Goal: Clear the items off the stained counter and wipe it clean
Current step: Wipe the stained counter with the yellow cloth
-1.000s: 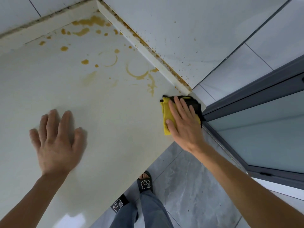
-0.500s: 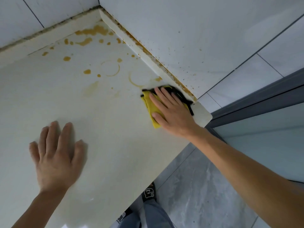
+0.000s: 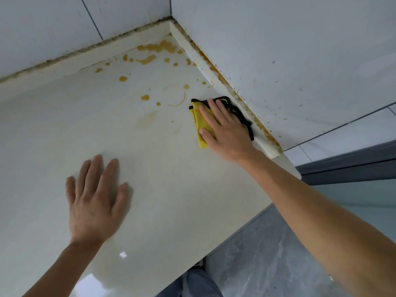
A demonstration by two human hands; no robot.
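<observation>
The right hand (image 3: 225,129) lies flat, fingers straight and spread a little, pressing one cloth (image 3: 202,127) onto the counter (image 3: 171,179). The cloth is yellow with a black edge, folded, and mostly hidden under the palm; its black side touches the raised strip (image 3: 214,67) that runs along the right wall (image 3: 300,50). The left hand (image 3: 94,200) rests flat on the counter too, fingers straight and together, holding nothing, well apart from the cloth, nearer the front edge.

Just beyond the cloth's far end is a curved ring mark (image 3: 177,101). Past it lie amber stains (image 3: 156,48): about a dozen separate drops and blotches, thickest in the far corner where the two walls meet, thinning toward the cloth. A faint smear (image 3: 150,117) sits left of the cloth. Brown specks line the joint between strip and wall.

Below the counter edge are grey floor (image 3: 267,254) and a jeans leg (image 3: 199,284). A dark frame (image 3: 353,161) stands at right.
</observation>
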